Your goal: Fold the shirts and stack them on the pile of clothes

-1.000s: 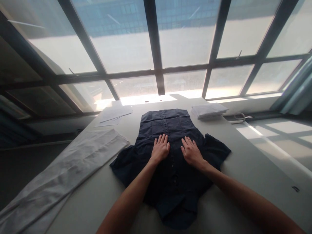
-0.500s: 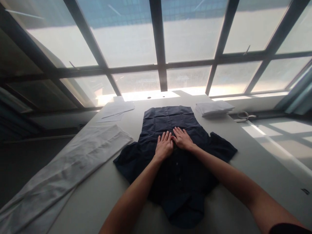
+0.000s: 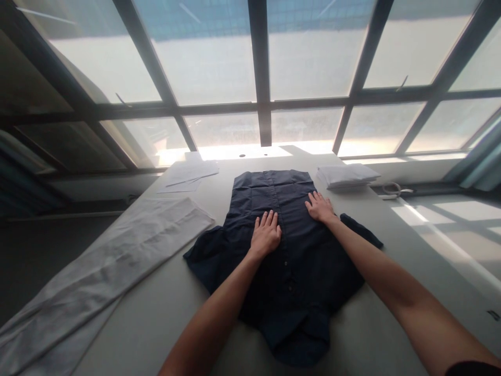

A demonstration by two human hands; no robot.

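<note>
A dark navy short-sleeved shirt lies front side up on the white table, its collar toward me and its hem toward the window. Down its middle runs a row of small buttons. My left hand rests flat on the shirt, just left of the button line, fingers pointing away from me. Near the shirt's right side edge, my right hand lies flat on the cloth with its fingers spread. Neither hand grips any fabric.
Light grey trousers stretch along the table's left side. Some white paper sheets lie at the far left, and a folded white cloth stack sits at the far right. Large framed windows stand behind the table.
My right hand has slid from the shirt's middle, beside the left hand, out to the right side edge. My left hand has stayed nearly in place.
</note>
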